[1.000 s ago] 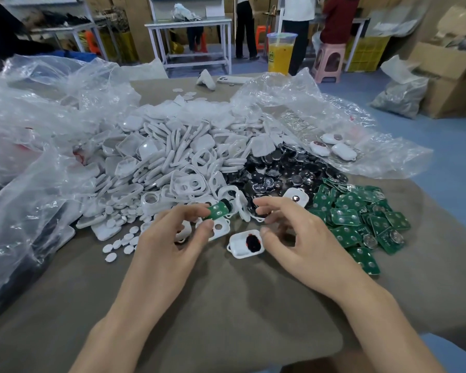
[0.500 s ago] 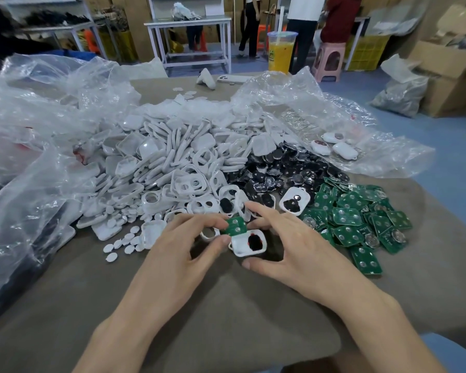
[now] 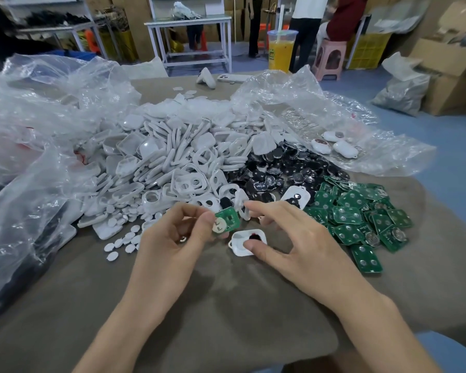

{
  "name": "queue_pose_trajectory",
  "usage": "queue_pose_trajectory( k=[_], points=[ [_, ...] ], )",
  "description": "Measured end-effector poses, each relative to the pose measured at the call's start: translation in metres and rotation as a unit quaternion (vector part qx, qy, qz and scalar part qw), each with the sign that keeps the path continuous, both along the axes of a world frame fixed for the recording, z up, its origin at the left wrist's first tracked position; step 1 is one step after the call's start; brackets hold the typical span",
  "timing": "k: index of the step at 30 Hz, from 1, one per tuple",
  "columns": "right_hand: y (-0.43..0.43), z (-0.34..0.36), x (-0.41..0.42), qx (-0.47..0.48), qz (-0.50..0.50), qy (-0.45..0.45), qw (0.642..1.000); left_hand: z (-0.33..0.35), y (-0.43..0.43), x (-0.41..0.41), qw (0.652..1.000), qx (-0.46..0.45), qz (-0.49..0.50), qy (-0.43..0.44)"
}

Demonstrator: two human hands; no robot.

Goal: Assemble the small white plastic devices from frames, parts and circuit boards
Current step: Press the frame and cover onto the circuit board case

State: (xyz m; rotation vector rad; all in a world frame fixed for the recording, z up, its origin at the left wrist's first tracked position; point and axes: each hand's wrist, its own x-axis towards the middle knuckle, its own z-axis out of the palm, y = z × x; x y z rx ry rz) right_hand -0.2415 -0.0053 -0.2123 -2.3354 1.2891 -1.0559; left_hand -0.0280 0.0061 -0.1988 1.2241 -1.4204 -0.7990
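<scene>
From where I stand this job has barely started. The left hand [image 3: 172, 238] pinches one green board [image 3: 229, 218] between thumb and fingertips, holding it up just beside and left of the frame [image 3: 238, 247] being worked on. A silvery round cell shows at the board's lower corner. That frame lies flat on the surface [image 3: 226, 305], near the person, with a black part [image 3: 256, 236] already sitting in it. The right hand [image 3: 293, 246] has its thumb pressed on the frame's near rim and its fingers spread and arched beyond. It is not closed round anything as far as I can see. So this unit looks about half built: frame and black part are together, the board is not yet in, and I would guess some cover must follow. Behind the hands lies what is left. There is a big heap of white frames [image 3: 172, 162], a dark mound of black parts [image 3: 280, 173], a spread of green boards [image 3: 361, 219] to the right, and small white discs [image 3: 121, 243] scattered to the left. Another frame [image 3: 300, 196] with a black part waits at the edge of the dark mound. Only three closed-up devices [image 3: 334, 146] rest on the clear bag [image 3: 374, 157] at the far right. Set against those heaps, nearly all of the work is left.
</scene>
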Motion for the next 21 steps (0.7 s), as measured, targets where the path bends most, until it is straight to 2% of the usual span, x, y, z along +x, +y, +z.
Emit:
queue_pose_trajectory(
  k=[3,7,11,15,18,21],
  points=[
    [0.003,0.004,0.006,-0.056,0.014,-0.005,0.998,0.004,0.001,-0.003,0.997,0.030,-0.045,0.057],
    [0.004,0.007,0.010,-0.088,0.007,0.002,0.996,0.005,0.000,-0.005,0.994,0.043,-0.081,0.061],
    [0.003,0.005,0.007,-0.051,0.008,-0.020,0.998,0.002,-0.002,-0.006,0.993,0.045,-0.096,0.048],
    [0.002,0.004,0.003,0.016,-0.004,-0.073,0.997,-0.003,0.000,-0.005,0.996,-0.038,-0.055,-0.057],
    [0.002,0.005,0.003,0.017,-0.012,-0.061,0.998,-0.006,0.000,-0.003,0.974,-0.136,-0.067,-0.171],
    [0.002,0.003,0.002,0.020,-0.014,-0.050,0.998,-0.008,-0.003,-0.001,0.949,-0.194,-0.067,-0.239]
  ],
)
